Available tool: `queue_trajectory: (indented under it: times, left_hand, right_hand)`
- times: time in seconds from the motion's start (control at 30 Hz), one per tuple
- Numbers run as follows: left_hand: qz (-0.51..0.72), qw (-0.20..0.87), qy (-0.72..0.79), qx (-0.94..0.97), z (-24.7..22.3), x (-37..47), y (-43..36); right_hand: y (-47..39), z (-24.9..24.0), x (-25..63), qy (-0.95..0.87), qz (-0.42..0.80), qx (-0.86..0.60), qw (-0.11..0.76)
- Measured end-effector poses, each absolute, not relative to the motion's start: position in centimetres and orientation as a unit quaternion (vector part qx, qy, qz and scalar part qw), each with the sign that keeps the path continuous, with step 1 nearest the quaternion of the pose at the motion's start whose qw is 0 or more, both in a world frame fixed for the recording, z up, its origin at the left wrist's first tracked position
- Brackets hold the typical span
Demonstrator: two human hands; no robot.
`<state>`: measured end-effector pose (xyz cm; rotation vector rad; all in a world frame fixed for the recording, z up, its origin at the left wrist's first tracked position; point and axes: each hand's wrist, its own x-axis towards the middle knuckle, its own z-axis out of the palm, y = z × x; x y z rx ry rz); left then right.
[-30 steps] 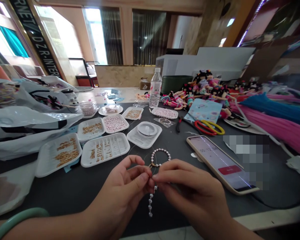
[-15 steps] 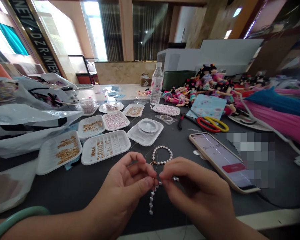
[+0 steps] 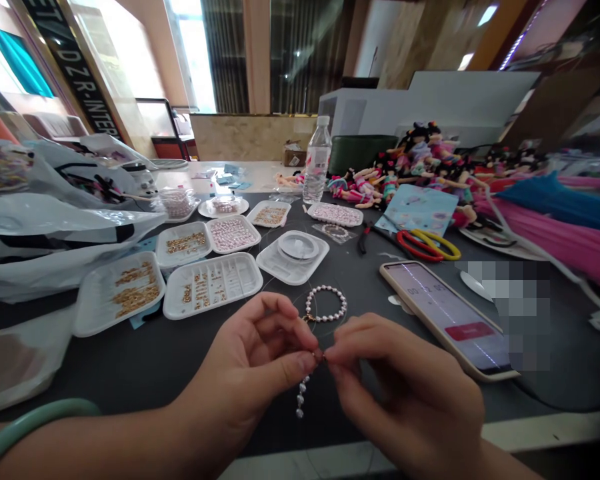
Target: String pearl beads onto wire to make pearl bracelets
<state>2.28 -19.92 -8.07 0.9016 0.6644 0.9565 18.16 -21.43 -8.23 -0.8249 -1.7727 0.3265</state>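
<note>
My left hand (image 3: 263, 360) is closed, its thumb and forefinger pinching the upper end of a short string of pearly beads (image 3: 301, 400) that dangles below. Close against it, the fingertips of my right hand (image 3: 405, 380) are pinched together. A tiny reddish-brown piece (image 3: 319, 356) shows between the two hands, too small to name. Fine clear thread loops about both hands and down past the table edge. Just beyond my fingertips lies a ring-shaped pearl bracelet (image 3: 325, 289) with a gold-coloured fitting on its near side.
White trays with gold-coloured findings (image 3: 213, 285) and pink beads (image 3: 231, 235) stand to the left. A thread spool (image 3: 298, 245) rests on another tray. Rightward are a phone (image 3: 445, 320), pliers (image 3: 363, 239), red-and-yellow-handled scissors (image 3: 420, 245), a water bottle (image 3: 318, 163) and piled dolls (image 3: 425, 150).
My fingertips have come closer together, with the tiny piece now showing between them. The bead string hangs slightly higher in view, and the beads beneath my right fingers are out of sight.
</note>
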Motion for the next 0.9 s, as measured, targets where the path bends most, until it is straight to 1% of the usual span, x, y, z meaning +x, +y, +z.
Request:
queue_trajectory:
  times: [0.2,0.57,0.9]
  left_hand:
    - [0.428,0.743,0.277,0.433,-8.48,2.19,-19.64]
    - [0.443,0.728,0.285,0.439,-8.16,2.43,-19.51]
    - [0.457,0.710,0.298,0.445,-7.93,2.48,-19.67]
  right_hand:
    - [-21.61,-7.90,18.20,-0.757,0.116,-0.340,0.546]
    - [-21.86,-8.02,18.20,-0.763,0.095,-0.339,0.542]
    - [-21.86,-7.73,18.33,-0.781,0.041,-0.345,0.519]
